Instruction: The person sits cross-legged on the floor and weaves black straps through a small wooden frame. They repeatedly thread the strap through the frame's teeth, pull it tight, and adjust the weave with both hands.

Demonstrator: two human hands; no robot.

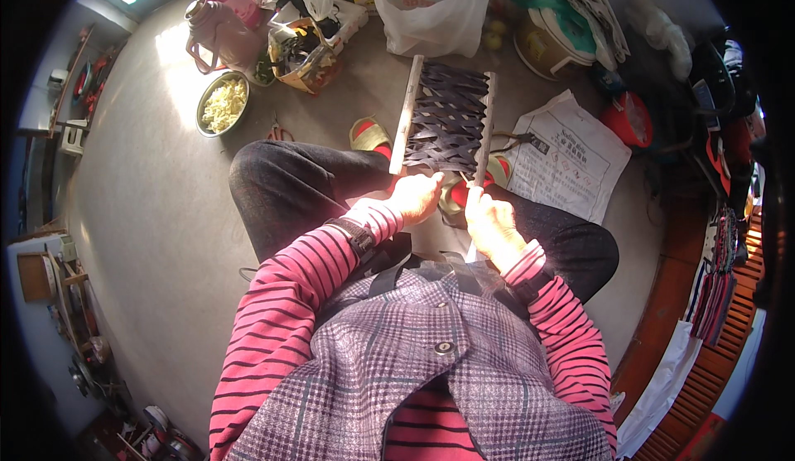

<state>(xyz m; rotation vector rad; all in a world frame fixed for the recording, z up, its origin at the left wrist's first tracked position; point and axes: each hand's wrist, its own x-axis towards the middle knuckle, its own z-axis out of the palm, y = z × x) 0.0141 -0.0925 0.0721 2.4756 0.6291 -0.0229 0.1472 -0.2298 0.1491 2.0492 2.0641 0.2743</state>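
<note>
Between my feet stands a wooden frame with two pale bars, the left bar (407, 116) and the right bar (487, 122). Black flat strips (447, 119) criss-cross between them in a woven panel. My left hand (417, 199) is closed at the panel's near edge, its thumb and finger pinched where a dark strip comes down. My right hand (495, 222) closes around the near end of the right bar, thumb uppermost. A thin light-coloured piece shows between the hands; what it is I cannot tell. Both palms are hidden.
Red-handled scissors (281, 133) lie beyond my left knee, near a bowl of yellowish food (225, 105). Farther off stand a thermos jug (220, 32), a white plastic bag (435, 17) and a lidded bucket (546, 45). A printed white sack (568, 163) lies right of the frame.
</note>
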